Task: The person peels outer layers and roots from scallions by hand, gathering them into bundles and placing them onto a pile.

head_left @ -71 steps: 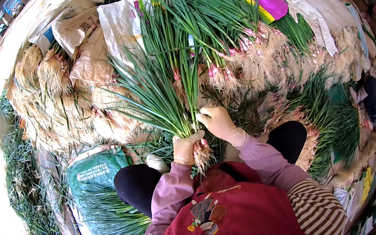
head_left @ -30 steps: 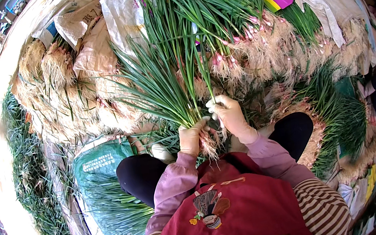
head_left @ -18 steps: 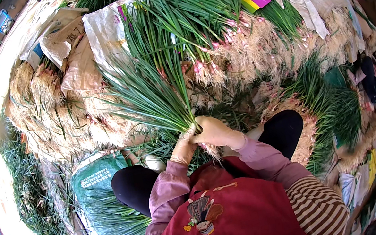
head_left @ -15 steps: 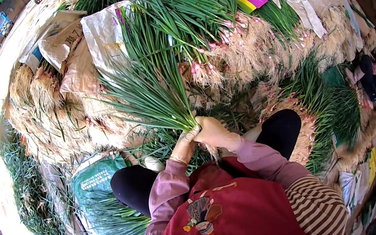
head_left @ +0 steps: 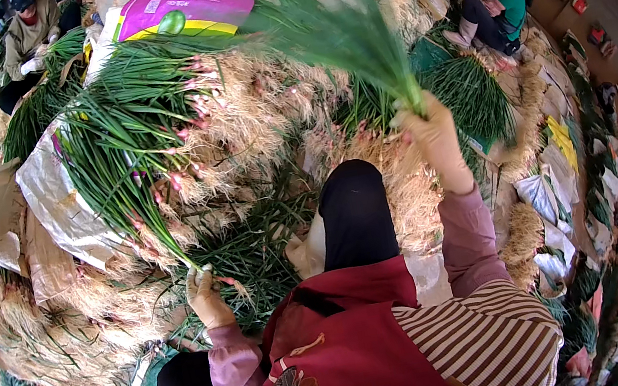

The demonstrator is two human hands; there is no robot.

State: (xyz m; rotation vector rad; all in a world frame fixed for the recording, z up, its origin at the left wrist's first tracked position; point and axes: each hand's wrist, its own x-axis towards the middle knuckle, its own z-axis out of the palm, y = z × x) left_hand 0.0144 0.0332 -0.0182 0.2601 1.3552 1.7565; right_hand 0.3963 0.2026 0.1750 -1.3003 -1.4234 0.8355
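Note:
My right hand (head_left: 437, 142), in a pale glove, is closed round the stem end of a bunch of spring onions (head_left: 391, 71). The bunch is raised at the right, its leaves fanning up and left, smeared by motion. Lower left, my left hand (head_left: 207, 296) pinches a thin spring onion (head_left: 238, 284) whose pinkish bulb and roots stick out to the right of the fingers. Just beyond that hand lies a heap of spring onions (head_left: 117, 155) with pink bulbs and long tan roots. Loose green leaves (head_left: 255, 262) cover the ground between my hands.
A purple and yellow sack (head_left: 186, 6) and a white sack (head_left: 63, 199) lie on the heap. Another pile of spring onions (head_left: 467, 95) is at the right. A person in green (head_left: 513, 11) sits at the far right, another person (head_left: 30, 39) at the far left.
My hands were together on the bunch and are now apart. The right has carried the bunch up and right; the left has moved left with a single spring onion. My view has turned right.

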